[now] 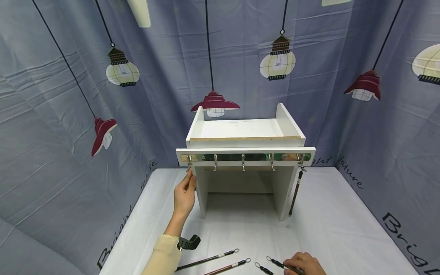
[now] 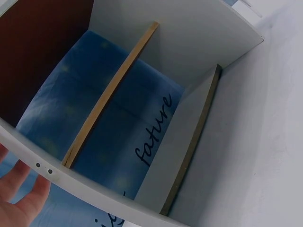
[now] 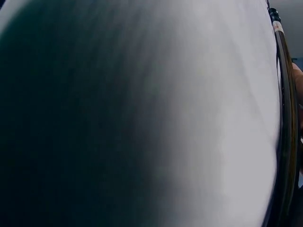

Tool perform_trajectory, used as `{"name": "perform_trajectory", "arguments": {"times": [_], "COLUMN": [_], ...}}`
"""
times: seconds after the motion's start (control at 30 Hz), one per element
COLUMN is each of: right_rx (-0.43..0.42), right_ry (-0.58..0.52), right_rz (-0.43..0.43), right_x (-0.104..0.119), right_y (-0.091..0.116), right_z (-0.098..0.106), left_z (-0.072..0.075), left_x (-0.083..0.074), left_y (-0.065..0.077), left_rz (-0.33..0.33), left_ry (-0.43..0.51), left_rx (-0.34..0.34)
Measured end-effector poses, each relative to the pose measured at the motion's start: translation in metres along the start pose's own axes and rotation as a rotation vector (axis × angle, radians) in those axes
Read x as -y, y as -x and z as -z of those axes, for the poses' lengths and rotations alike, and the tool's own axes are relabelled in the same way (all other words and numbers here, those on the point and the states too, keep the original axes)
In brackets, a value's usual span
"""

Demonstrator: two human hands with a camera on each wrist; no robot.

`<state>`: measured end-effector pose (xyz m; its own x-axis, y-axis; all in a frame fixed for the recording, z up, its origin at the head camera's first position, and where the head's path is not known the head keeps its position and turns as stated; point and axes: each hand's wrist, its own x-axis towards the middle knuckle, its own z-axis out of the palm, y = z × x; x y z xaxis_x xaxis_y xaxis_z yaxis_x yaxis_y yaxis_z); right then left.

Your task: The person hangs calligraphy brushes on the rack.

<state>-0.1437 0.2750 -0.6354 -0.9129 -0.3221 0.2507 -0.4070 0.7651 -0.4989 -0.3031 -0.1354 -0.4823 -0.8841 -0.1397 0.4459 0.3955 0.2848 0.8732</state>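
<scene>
Black rod (image 1: 277,263) is gripped by curled fingers of the right hand (image 1: 305,263); more rods (image 1: 227,268) lie to their left; fingers of the left hand (image 1: 184,194) are held narrow at a metal hook (image 1: 189,162), contact unclear.

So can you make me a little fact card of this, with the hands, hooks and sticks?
Left hand: at the leftmost hook; can't tell if it's pinching
Right hand: holds one stick
Hooks: five, along the white shelf
Hanging: one stick, rightmost hook
On the table: three more sticks
</scene>
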Motion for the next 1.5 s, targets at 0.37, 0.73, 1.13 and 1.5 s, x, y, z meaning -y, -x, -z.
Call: {"name": "perform_trajectory", "arguments": {"times": [0.37, 0.73, 1.13, 1.5], "right_rx": [0.03, -0.012, -0.265, -0.492], "right_ry": [0.014, -0.032, -0.068, -0.091], "right_rz": [-0.046, -0.039, -0.184, -0.063], "right_x": [0.011, 0.013, 0.032, 0.039], "right_y": [0.0, -0.004, -0.021, -0.044], "right_z": [0.004, 0.007, 0.015, 0.035], "left_z": [0.0, 0.0, -0.001, -0.001], "left_x": [0.002, 0.002, 0.004, -0.018], "left_y": [0.001, 0.001, -0.002, 0.002], "left_rz": [-0.004, -0.027, -0.012, 0.042], "left_ry": [-0.02, -0.02, 0.021, 0.007], "left_rx": [-0.012, -0.021, -0.023, -0.01]}}
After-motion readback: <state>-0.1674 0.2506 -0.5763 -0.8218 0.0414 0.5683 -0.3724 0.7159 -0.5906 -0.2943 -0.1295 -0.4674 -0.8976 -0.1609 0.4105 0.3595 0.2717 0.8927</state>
